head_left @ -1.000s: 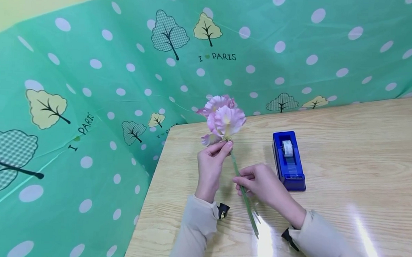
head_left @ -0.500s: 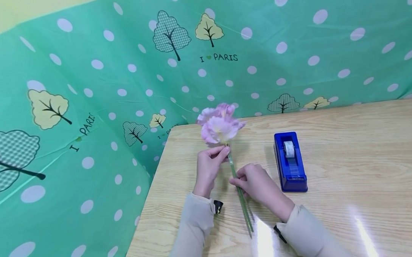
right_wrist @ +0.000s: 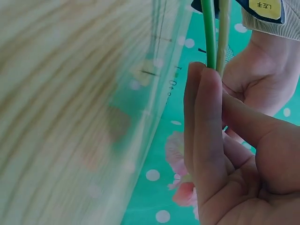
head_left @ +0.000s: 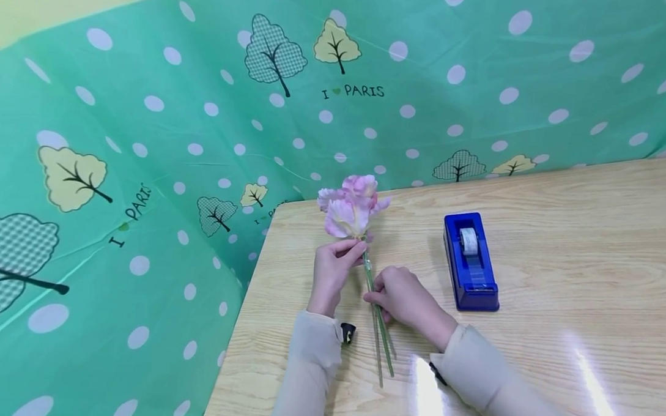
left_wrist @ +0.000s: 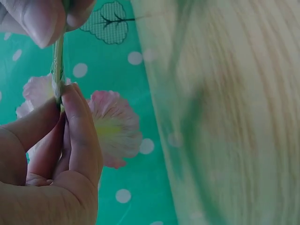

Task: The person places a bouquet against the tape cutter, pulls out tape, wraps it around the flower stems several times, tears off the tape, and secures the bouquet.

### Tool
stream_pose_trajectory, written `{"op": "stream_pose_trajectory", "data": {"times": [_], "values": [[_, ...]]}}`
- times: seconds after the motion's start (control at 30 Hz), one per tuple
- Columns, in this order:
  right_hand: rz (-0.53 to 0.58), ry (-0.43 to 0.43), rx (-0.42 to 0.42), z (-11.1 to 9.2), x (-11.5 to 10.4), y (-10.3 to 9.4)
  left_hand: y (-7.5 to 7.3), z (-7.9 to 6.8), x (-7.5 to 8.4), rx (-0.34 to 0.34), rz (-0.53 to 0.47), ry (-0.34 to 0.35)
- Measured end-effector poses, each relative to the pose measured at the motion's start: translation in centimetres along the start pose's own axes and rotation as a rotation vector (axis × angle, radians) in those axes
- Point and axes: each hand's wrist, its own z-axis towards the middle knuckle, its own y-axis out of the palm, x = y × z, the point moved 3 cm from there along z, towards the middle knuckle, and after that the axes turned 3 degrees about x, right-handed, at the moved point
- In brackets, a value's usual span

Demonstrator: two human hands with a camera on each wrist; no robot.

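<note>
A small bunch of pink-and-lilac artificial flowers (head_left: 348, 216) stands tilted above the table, its green stems (head_left: 384, 340) running down toward the front edge. Just under the blossoms, my left hand (head_left: 333, 266) pinches the stems between thumb and fingers. Lower down, my right hand (head_left: 407, 296) pinches the same stems; in the right wrist view a green stem (right_wrist: 209, 35) and a paler one (right_wrist: 224, 37) stick out past its fingertips. Clear, shiny tape (head_left: 367, 264) seems wrapped round the stems between the two hands. The stem ends spread slightly apart.
A blue tape dispenser (head_left: 470, 262) with a clear roll stands on the wooden table (head_left: 579, 253), right of my right hand. A green dotted cloth (head_left: 205, 93) hangs along the back and left sides. Light glares off the table near the front.
The flowers have turned and come slightly lower, and the stems' lower ends have swung left. My right hand has shifted left along with them. Both hands keep their pinch.
</note>
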Motion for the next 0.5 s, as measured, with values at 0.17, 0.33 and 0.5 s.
{"op": "stream_pose_trajectory", "data": {"times": [0.17, 0.33, 0.5], "values": [[-0.024, 0.041, -0.036, 0.6, 0.2, 0.2, -0.2, 0.4, -0.6, -0.005, 0.056, -0.011], [-0.062, 0.071, -0.082, 1.1, 0.7, 0.6, -0.1, 0.8, -1.1, -0.045, 0.143, -0.044], [-0.153, 0.034, -0.083, 1.4, 0.6, 1.1, -0.3, 1.1, -1.3, -0.066, 0.22, -0.075]]}}
